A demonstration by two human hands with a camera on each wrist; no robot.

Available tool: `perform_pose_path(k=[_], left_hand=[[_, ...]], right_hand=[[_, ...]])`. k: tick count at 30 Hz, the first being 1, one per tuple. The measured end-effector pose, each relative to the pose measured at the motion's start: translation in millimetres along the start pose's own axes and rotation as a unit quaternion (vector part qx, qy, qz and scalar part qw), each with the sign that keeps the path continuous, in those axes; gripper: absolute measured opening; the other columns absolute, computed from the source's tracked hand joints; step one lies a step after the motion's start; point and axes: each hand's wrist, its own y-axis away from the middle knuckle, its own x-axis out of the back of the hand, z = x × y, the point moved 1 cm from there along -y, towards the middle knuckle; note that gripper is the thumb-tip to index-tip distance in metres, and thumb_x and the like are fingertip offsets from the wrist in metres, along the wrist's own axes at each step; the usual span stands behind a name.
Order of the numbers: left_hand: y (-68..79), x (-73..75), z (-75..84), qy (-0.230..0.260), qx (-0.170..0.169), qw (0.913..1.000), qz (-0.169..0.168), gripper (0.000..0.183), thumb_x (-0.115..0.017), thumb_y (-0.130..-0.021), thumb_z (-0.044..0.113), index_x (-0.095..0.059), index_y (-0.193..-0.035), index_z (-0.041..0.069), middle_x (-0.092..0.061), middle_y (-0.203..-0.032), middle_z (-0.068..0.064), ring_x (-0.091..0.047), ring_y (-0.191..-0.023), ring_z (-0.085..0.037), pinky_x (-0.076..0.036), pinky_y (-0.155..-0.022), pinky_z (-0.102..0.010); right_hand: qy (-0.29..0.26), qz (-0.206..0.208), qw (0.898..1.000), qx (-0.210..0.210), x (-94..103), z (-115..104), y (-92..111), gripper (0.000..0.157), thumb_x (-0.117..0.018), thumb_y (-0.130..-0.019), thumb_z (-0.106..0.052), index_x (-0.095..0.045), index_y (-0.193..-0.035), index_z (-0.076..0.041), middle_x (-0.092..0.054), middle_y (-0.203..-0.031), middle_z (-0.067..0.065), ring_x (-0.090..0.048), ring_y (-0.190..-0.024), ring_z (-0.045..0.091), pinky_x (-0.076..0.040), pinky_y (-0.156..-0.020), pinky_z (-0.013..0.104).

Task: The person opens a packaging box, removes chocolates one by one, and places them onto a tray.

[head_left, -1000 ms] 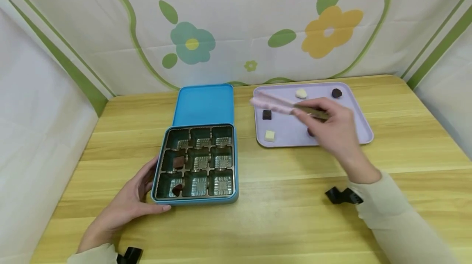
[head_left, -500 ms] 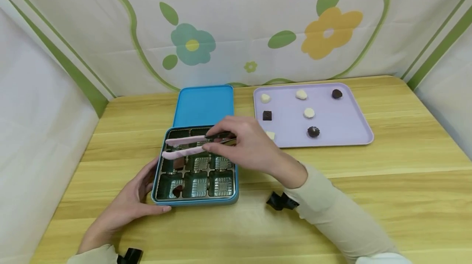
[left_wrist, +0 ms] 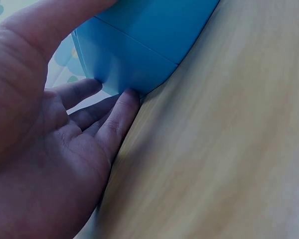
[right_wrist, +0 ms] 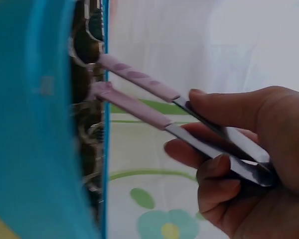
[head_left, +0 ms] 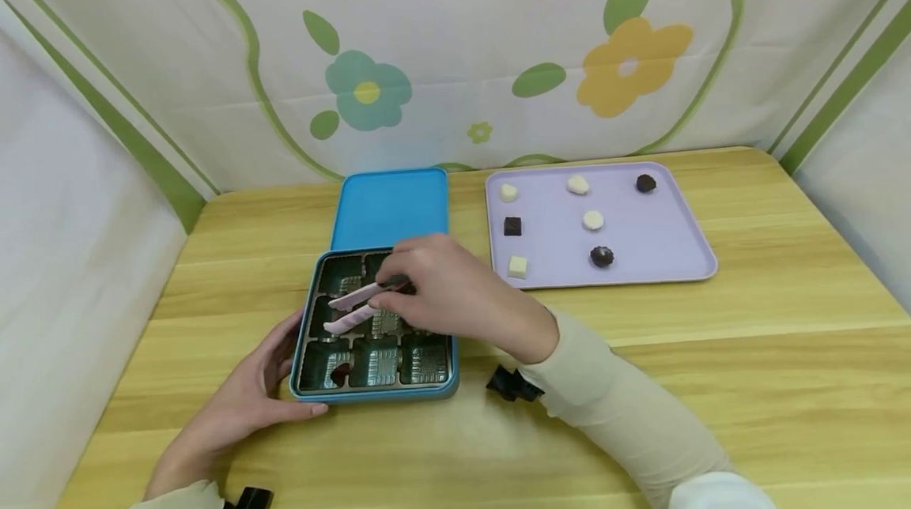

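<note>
My right hand (head_left: 455,295) holds pink-tipped metal tongs (head_left: 353,319) over the blue tin (head_left: 444,389). The tong tips stand apart and reach into the left compartment of the middle row; the chocolate there is mostly hidden by them. In the right wrist view, thumb and fingers pinch the metal arms of the tongs (right_wrist: 139,107). A dark reddish-brown chocolate (head_left: 340,374) lies in the front left compartment. My left hand (head_left: 238,402) holds the tin's front left corner, fingers on its left side and thumb along its front. In the left wrist view, fingertips touch the tin's wall (left_wrist: 134,55).
The tin's blue lid (head_left: 391,209) lies open behind it. A lilac tray (head_left: 655,248) stands to the right, with several white and dark chocolates, among them a dark square (head_left: 512,226) and a dark round one (head_left: 601,256). A flowered cloth (head_left: 455,58) hangs behind the wooden table (head_left: 569,382).
My right hand has swung left from the tray to the tin with the tongs, then lowered their tips into a compartment. The left hand has stayed on the tin.
</note>
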Motion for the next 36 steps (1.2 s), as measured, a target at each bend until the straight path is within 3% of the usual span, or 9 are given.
perform_pose_path(k=[5, 8, 12, 16, 22, 26, 29, 36], left_hand=[[1.5, -3.3, -0.7, 0.006, 0.002, 1.0, -0.001, 0.119, -0.092, -0.081, 0.0, -0.02, -0.174, 0.023, -0.034, -0.17, -0.022, -0.052, -0.136, 0.007, -0.048, -0.104, -0.01], [1.1, -6.1, -2.2, 0.012, 0.007, 0.9999, -0.005, 0.119, -0.092, -0.082, 0.001, -0.019, -0.174, 0.024, -0.034, -0.171, -0.021, -0.054, -0.136, 0.006, -0.049, -0.105, -0.011], [2.3, -7.3, -2.9, 0.011, 0.012, 0.9999, 0.001, 0.121, -0.093, -0.08, 0.001, -0.02, -0.174, 0.024, -0.035, -0.17, -0.021, -0.054, -0.135, 0.006, -0.048, -0.105, -0.011], [5.4, -4.4, -1.9, 0.006, 0.024, 0.9997, 0.009, 0.123, -0.094, -0.079, 0.001, -0.02, -0.174, 0.024, -0.033, -0.171, -0.022, -0.052, -0.134, 0.009, -0.048, -0.104, -0.01], [4.9, -1.2, -1.3, 0.008, 0.025, 0.9996, 0.009, 0.124, -0.094, -0.078, 0.002, -0.018, -0.174, 0.023, -0.027, -0.175, -0.023, -0.048, -0.136, 0.014, -0.042, -0.107, -0.006], [3.3, -1.2, -1.1, 0.006, 0.013, 0.9999, 0.007, 0.124, -0.094, -0.078, 0.002, -0.018, -0.174, 0.021, -0.027, -0.175, -0.024, -0.046, -0.138, 0.015, -0.04, -0.108, -0.005], [2.5, -1.4, -0.9, 0.003, 0.005, 1.0, 0.006, 0.123, -0.094, -0.079, 0.002, -0.018, -0.174, 0.019, -0.028, -0.174, -0.025, -0.047, -0.138, 0.013, -0.04, -0.108, -0.005], [3.1, -0.3, -0.6, 0.002, 0.017, 0.9998, 0.006, 0.123, -0.095, -0.079, 0.004, -0.019, -0.174, 0.023, -0.028, -0.175, -0.022, -0.047, -0.137, 0.013, -0.04, -0.107, -0.005]], right_hand=[[0.051, -0.086, 0.995, -0.011, -2.8, -15, -24, 0.019, -0.077, -0.101, -0.022, -0.077, -0.085, -0.012, -0.065, -0.079, -0.002, -0.053, -0.073, 0.012, -0.042, -0.066, 0.023], [0.053, -0.113, 0.992, -0.013, -9.4, -12, -28, 0.019, -0.074, -0.104, -0.021, -0.078, -0.088, -0.012, -0.069, -0.084, -0.002, -0.058, -0.078, 0.011, -0.048, -0.071, 0.022], [0.012, -0.078, 0.997, -0.012, -15.3, 1, -17, 0.014, -0.074, -0.104, -0.023, -0.082, -0.1, -0.011, -0.075, -0.095, 0.001, -0.062, -0.082, 0.013, -0.053, -0.077, 0.025], [-0.053, -0.025, 0.998, -0.017, -15.1, 14, 0, 0.013, -0.076, -0.102, -0.021, -0.082, -0.104, -0.01, -0.076, -0.095, 0.0, -0.057, -0.073, 0.009, -0.048, -0.068, 0.022], [-0.116, 0.01, 0.992, -0.041, -14.8, 34, 20, 0.012, -0.078, -0.101, -0.021, -0.083, -0.108, -0.013, -0.078, -0.1, -0.003, -0.053, -0.069, 0.007, -0.047, -0.065, 0.021], [-0.124, 0.002, 0.991, -0.053, -14.9, 43, 27, 0.014, -0.079, -0.1, -0.021, -0.083, -0.11, -0.012, -0.08, -0.104, -0.001, -0.052, -0.068, 0.007, -0.047, -0.065, 0.022], [-0.097, -0.022, 0.994, -0.045, -16.0, 46, 30, 0.019, -0.079, -0.1, -0.022, -0.083, -0.114, -0.009, -0.08, -0.105, 0.001, -0.054, -0.07, 0.007, -0.049, -0.067, 0.022], [-0.066, -0.057, 0.995, -0.044, -18.0, 47, 32, 0.019, -0.078, -0.101, -0.024, -0.082, -0.114, -0.011, -0.079, -0.105, -0.001, -0.057, -0.074, 0.006, -0.052, -0.074, 0.024]])
